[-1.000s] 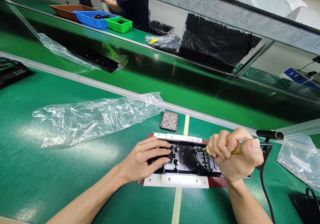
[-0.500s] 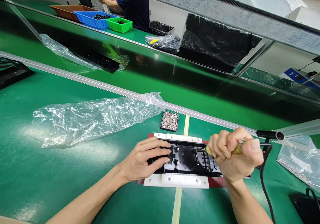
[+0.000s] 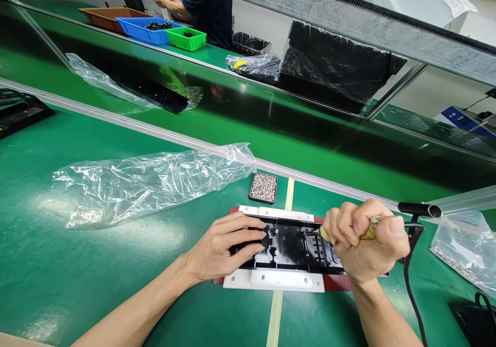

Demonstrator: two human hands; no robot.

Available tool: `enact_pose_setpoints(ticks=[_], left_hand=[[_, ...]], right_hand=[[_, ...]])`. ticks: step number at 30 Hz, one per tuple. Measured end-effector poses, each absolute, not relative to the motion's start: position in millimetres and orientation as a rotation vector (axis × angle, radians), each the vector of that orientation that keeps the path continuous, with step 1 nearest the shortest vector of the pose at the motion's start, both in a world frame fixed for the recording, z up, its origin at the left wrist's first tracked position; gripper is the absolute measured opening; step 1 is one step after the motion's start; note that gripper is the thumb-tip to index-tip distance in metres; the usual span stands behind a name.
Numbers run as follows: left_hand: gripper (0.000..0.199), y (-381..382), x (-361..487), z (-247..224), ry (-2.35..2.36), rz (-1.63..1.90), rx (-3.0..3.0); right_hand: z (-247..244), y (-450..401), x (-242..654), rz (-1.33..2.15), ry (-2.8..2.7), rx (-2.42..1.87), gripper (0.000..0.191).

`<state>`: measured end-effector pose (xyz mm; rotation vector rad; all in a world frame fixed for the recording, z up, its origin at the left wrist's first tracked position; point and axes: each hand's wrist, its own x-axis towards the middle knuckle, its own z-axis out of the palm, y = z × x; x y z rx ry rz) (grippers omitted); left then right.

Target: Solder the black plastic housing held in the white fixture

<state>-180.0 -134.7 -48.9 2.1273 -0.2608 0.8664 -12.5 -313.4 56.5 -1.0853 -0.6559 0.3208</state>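
Note:
A black plastic panel (image 3: 290, 244) with ribs and small posts lies between the white blocks of a fixture (image 3: 271, 280) on the green table. My left hand (image 3: 225, 246) rests on the panel's left end, fingers spread. My right hand (image 3: 366, 236) is wrapped round the yellowish handle of a corded tool (image 3: 324, 232); its thin metal tip reaches down to the middle of the panel. Whether the tip touches the panel I cannot tell. Above the fixture sits a small black tray (image 3: 263, 187) full of tiny metal parts.
A clear plastic bag (image 3: 155, 184) lies at left. At right are a tool stand (image 3: 419, 210), its cable, and a bag of small parts (image 3: 463, 246). Behind the green partition, a person (image 3: 207, 13) works near blue (image 3: 145, 30) and green bins (image 3: 186, 39).
My hands, the tool and the panel hold practically the same places. The view has shifted very slightly. In the background, the person's hand has moved a little.

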Motion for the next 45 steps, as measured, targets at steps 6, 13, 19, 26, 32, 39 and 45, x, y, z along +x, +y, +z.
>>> enact_pose_setpoints(ticks=[6, 13, 19, 26, 32, 39, 45], left_hand=[[0.018, -135.0, -179.8, -49.3, -0.257, 0.869, 2.125], [0.017, -135.0, -179.3, -47.8, -0.268, 0.874, 2.127], [0.017, -134.9, -179.5, -48.0, -0.265, 0.874, 2.132], [0.017, -134.4, -180.4, -49.4, -0.268, 0.859, 2.138], [0.019, -134.2, -180.6, -50.4, -0.27, 0.853, 2.122], [0.019, -134.3, -180.6, -50.1, -0.273, 0.854, 2.125], [0.02, -134.2, -181.2, -51.0, -0.268, 0.841, 2.125]], right_hand=[[56.0, -316.0, -10.1, 0.345, -0.68, -1.094, 0.053], [56.0, -316.5, -9.9, 0.345, -0.69, -1.097, 0.054], [55.7, -313.9, -12.7, 0.315, -0.662, -1.09, 0.054], [53.7, -314.6, -12.4, 0.317, -0.674, -1.067, 0.052], [54.1, -312.6, -14.1, 0.294, -0.654, -1.073, 0.054], [53.9, -313.2, -13.8, 0.306, -0.631, -1.066, 0.052], [54.4, -312.8, -14.3, 0.307, -0.643, -1.069, 0.054]])
